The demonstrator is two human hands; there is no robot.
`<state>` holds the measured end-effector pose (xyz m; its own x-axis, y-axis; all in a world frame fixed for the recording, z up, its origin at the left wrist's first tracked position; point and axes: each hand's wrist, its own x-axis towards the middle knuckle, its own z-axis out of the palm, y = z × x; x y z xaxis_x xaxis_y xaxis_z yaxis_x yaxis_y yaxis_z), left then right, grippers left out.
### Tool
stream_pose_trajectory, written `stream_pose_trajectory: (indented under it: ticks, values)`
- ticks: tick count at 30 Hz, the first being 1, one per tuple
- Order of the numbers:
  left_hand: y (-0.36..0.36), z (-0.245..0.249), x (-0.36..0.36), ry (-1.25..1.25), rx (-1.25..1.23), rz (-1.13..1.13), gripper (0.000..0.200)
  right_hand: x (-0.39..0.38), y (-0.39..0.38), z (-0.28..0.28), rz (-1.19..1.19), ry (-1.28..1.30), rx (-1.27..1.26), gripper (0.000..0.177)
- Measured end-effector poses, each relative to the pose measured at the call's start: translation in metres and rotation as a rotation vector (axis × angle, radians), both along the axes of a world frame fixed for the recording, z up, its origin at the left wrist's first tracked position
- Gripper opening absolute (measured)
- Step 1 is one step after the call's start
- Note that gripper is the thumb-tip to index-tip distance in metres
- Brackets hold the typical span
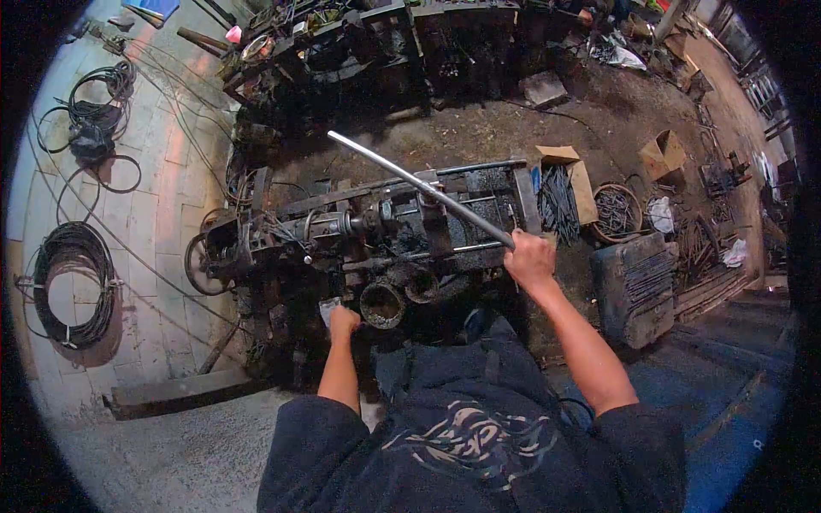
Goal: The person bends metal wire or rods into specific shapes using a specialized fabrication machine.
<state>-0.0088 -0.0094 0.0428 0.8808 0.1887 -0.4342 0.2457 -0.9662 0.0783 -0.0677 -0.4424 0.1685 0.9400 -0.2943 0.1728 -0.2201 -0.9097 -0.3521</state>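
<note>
Silver metal catches the light along the upper stretch of the long bar [419, 183], which darkens toward the end you grip. Your right hand [532, 256] is closed around that near end, and the bar slants up and leftward from your fist, crossing in front of the long, grimy machine [357, 224] in your view; whether it touches the machine, you cannot tell from here. Your left hand [345, 320] is curled against a small pale object [327, 309], too unclear to name, low at the machine's near side. Just right of that hand sits a round, open-mouthed container [381, 325], with a spoked handwheel [196, 265] farther left at the machine's end. To the right of the machine, a cardboard box [584, 190] holds a bundle of thin dark rods [558, 203], next to a round basket [639, 209] of metal pieces. A coil of black cable [103, 299] lies on the pale floor at your left.
</note>
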Motion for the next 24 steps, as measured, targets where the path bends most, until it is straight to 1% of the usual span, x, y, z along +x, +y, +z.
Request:
stream_pose_trajectory:
  ticks: [1,2,4,8,11,13,14,15,16,17,18,19,20,21,22,23,24]
  values:
    - [-0.003,0.005,0.001,0.012,0.008,-0.049,0.023,0.001,-0.001,0.000,-0.003,0.000,0.002,0.013]
    - [-0.003,0.005,0.001,0.014,0.009,-0.052,0.023,0.002,-0.001,0.001,0.001,0.004,0.000,0.013]
    - [0.000,-0.001,0.000,0.016,0.022,0.015,0.024,0.000,-0.002,0.001,0.002,0.012,0.000,0.013]
    - [0.008,-0.016,0.004,0.061,0.027,0.016,0.026,0.002,-0.006,-0.009,0.037,0.011,0.016,0.013]
    - [0.009,-0.019,0.005,0.066,0.042,0.025,0.027,0.002,-0.007,-0.017,0.049,-0.005,0.013,0.014]
    - [0.011,-0.023,0.007,0.128,0.081,0.020,0.028,0.002,-0.006,-0.016,0.056,-0.010,0.004,0.015]
    - [0.021,-0.038,0.008,0.127,0.082,0.018,0.028,0.001,-0.005,-0.012,0.056,-0.009,0.016,0.015]
    - [0.044,-0.074,0.008,0.113,0.071,-0.062,0.028,0.002,-0.004,-0.008,0.057,-0.007,0.028,0.015]
    - [0.057,-0.094,0.008,0.098,0.061,-0.140,0.029,0.002,-0.004,-0.006,0.057,-0.008,0.028,0.015]
    - [0.049,-0.079,0.008,0.098,0.062,-0.140,0.029,0.001,-0.003,-0.004,0.053,0.008,0.018,0.015]
    - [0.032,-0.050,0.007,0.115,0.043,-0.064,0.029,0.001,-0.003,-0.003,0.048,0.023,0.007,0.015]
    - [0.023,-0.033,0.007,0.133,0.025,0.012,0.030,0.002,-0.003,-0.003,0.048,0.022,0.008,0.015]
    - [0.037,-0.054,0.008,0.133,0.027,0.012,0.030,0.001,-0.003,-0.003,0.051,0.020,0.017,0.014]
    - [0.064,-0.099,0.011,0.165,0.027,-0.137,0.029,0.001,-0.004,-0.003,0.055,0.017,0.025,0.014]
    - [0.078,-0.123,0.013,0.195,0.027,-0.284,0.028,0.001,-0.005,-0.002,0.056,0.015,0.026,0.014]
    - [0.066,-0.101,0.011,0.194,0.029,-0.284,0.028,0.001,-0.004,-0.001,0.056,0.022,0.018,0.014]
    - [0.037,-0.055,0.007,0.144,0.036,-0.150,0.028,0.001,-0.004,-0.001,0.057,0.029,0.009,0.014]
